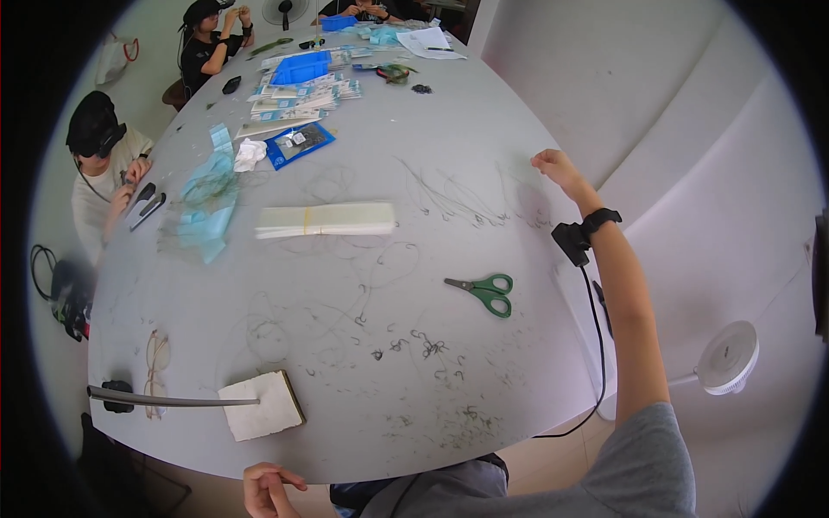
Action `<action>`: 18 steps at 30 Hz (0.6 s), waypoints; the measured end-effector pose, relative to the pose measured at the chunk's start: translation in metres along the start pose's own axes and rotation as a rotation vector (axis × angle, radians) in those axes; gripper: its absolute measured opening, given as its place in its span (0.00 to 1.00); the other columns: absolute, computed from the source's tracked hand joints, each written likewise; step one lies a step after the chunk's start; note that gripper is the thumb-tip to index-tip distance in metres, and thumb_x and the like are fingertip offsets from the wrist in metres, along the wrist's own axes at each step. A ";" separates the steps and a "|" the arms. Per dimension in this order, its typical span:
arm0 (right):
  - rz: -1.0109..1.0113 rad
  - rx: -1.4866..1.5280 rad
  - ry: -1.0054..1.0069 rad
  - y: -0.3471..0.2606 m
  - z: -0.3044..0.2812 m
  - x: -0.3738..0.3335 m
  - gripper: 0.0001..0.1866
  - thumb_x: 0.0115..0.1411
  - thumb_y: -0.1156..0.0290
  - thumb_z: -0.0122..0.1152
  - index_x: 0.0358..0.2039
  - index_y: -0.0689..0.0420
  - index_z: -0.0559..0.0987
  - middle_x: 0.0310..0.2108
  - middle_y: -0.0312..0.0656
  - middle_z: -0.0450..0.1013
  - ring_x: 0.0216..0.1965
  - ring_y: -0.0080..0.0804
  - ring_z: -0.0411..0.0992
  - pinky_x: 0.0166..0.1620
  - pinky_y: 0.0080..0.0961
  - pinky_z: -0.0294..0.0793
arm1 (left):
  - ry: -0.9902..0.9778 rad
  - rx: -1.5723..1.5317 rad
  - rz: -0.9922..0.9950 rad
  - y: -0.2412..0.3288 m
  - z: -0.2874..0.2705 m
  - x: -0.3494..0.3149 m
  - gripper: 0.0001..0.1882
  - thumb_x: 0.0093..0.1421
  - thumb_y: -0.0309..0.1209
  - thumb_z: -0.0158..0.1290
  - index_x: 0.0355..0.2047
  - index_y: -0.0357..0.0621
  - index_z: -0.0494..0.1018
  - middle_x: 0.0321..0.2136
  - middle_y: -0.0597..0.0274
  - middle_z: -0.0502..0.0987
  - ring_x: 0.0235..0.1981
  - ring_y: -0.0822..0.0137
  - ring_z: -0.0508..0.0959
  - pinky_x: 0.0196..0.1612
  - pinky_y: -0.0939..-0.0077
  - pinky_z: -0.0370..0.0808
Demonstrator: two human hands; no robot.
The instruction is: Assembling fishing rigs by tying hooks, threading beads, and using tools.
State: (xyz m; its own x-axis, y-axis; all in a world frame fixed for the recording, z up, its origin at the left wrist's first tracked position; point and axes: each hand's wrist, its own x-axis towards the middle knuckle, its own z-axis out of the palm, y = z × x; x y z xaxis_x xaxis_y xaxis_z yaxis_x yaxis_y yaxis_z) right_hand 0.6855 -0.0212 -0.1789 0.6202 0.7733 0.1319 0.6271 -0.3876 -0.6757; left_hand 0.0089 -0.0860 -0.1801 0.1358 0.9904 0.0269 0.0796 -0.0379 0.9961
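Observation:
My left hand [271, 489] is at the table's front edge, just below a whitish block [255, 419]. Its thumb and fingers are pressed together, and whatever they may hold is too small to see. My right arm reaches far out along the right side, and my right hand [561, 171] is closed in a pinch near the table's right edge; any thread in it cannot be made out. Small dark fish hooks [429, 345] and thin line lie scattered on the table between my hands. More hooks with line [466, 207] lie left of my right hand. Green-handled scissors [492, 295] rest at the right.
A banded bundle of white strips [345, 219] lies mid-table. A grey rod [173, 400] extends over the block, beside glasses [155, 371]. Blue sheeting [207, 207], a stapler [148, 210], packets and a blue bin [300, 69] are farther off. Other people sit along the left and far sides.

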 end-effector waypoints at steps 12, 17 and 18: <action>-0.205 0.356 0.228 -0.064 -0.077 -0.112 0.10 0.68 0.65 0.47 0.38 0.60 0.71 0.33 0.40 0.76 0.31 0.20 0.69 0.35 0.19 0.68 | -0.033 0.016 0.063 0.003 -0.002 -0.004 0.07 0.66 0.24 0.44 0.34 0.34 0.70 0.24 0.59 0.74 0.25 0.69 0.73 0.33 0.77 0.71; -0.318 0.330 0.234 -0.117 -0.094 -0.157 0.09 0.67 0.65 0.48 0.37 0.59 0.70 0.33 0.40 0.75 0.31 0.20 0.68 0.40 0.20 0.68 | -0.059 -0.008 0.137 0.004 0.003 -0.008 0.07 0.67 0.26 0.44 0.36 0.35 0.69 0.22 0.60 0.72 0.24 0.71 0.71 0.31 0.79 0.69; -0.322 0.319 0.220 -0.129 -0.096 -0.168 0.09 0.67 0.65 0.49 0.36 0.59 0.70 0.33 0.40 0.75 0.31 0.20 0.68 0.40 0.20 0.68 | -0.072 0.007 0.167 0.004 0.005 -0.007 0.07 0.67 0.26 0.42 0.35 0.36 0.68 0.21 0.61 0.71 0.22 0.72 0.70 0.29 0.80 0.67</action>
State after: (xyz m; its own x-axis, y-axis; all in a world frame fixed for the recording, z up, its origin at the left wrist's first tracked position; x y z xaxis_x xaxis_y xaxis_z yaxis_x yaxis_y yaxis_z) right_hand 0.5459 -0.1489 -0.0436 0.5249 0.6913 0.4965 0.6486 0.0528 -0.7593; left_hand 0.0131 -0.0937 -0.1763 0.2176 0.9582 0.1857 0.0567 -0.2024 0.9777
